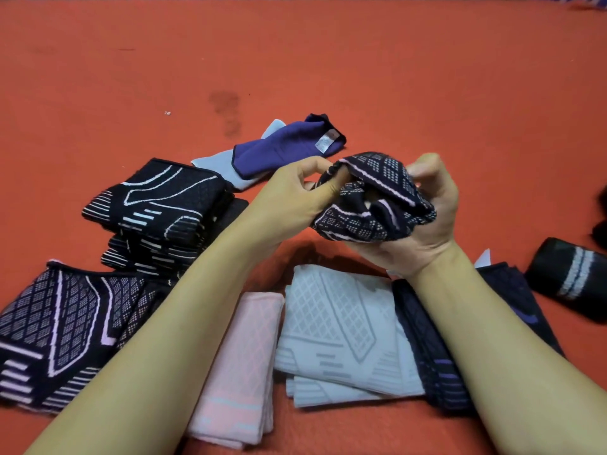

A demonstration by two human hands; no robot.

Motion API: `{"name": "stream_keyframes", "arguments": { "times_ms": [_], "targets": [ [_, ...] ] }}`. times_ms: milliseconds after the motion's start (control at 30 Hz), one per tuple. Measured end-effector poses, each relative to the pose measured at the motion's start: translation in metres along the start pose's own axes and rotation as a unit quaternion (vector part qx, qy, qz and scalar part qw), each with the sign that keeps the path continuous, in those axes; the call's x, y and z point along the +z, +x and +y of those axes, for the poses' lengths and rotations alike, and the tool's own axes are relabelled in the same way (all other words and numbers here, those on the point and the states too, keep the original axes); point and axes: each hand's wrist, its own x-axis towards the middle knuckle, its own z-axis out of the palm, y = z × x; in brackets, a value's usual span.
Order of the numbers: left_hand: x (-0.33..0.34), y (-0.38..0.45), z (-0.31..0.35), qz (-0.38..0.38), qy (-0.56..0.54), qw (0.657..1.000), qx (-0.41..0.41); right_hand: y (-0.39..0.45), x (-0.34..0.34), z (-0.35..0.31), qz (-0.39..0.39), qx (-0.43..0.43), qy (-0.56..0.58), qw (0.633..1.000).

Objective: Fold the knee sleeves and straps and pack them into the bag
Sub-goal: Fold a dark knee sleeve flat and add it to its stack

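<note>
Both my hands hold one bunched dark knee sleeve (371,205) with pink lines and dots, lifted above the red floor. My left hand (295,195) pinches its elastic edge. My right hand (430,218) cups and grips the bundle from below and the right. Folded sleeves lie around: a dark stack (157,205) at left, a flat dark-pink one (62,326) at lower left, a pink one (239,362), a light grey stack (341,333), and a dark one with purple marks (437,362) under my right forearm. No bag is plainly seen.
A purple and light grey sleeve (282,149) lies beyond my hands. A rolled black strap (571,277) with white stripes sits at the right, with another dark item (601,221) at the frame edge. The red floor (295,54) stretches far ahead.
</note>
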Motion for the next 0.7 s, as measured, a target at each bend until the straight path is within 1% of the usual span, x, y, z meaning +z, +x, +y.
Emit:
{"name": "stream_keyframes", "arguments": {
  "times_ms": [67,133,233,300,400,500,567,633,700],
  "targets": [
    [0.002,0.0,0.0,0.006,0.011,1.0,0.002,-0.002,0.002,0.001,-0.009,0.007,-0.01,1.0],
    [0.001,0.0,0.001,0.034,0.011,0.999,0.002,-0.001,0.003,0.004,-0.008,0.021,-0.058,0.998],
    [-0.009,-0.002,-0.004,0.097,0.017,0.995,0.01,0.005,0.001,0.008,0.042,0.038,-0.164,0.985],
    [-0.014,-0.002,-0.008,0.12,0.017,0.993,0.008,0.01,0.001,0.012,0.083,0.024,-0.217,0.972],
    [-0.011,0.0,-0.009,0.14,0.021,0.99,0.0,0.014,0.001,0.017,0.164,-0.012,-0.223,0.961],
    [-0.008,0.0,-0.004,0.168,0.033,0.985,-0.012,0.014,0.0,0.014,0.215,-0.04,-0.183,0.959],
    [-0.009,0.001,-0.003,0.172,0.032,0.985,-0.002,0.012,-0.001,0.008,0.198,-0.035,-0.13,0.971],
    [-0.006,0.001,0.0,0.16,0.037,0.986,0.013,0.01,-0.003,0.006,0.134,-0.016,-0.074,0.988],
    [-0.002,0.002,0.001,0.138,0.05,0.989,0.025,0.008,-0.005,0.005,0.075,0.005,-0.06,0.995]
  ]
}}
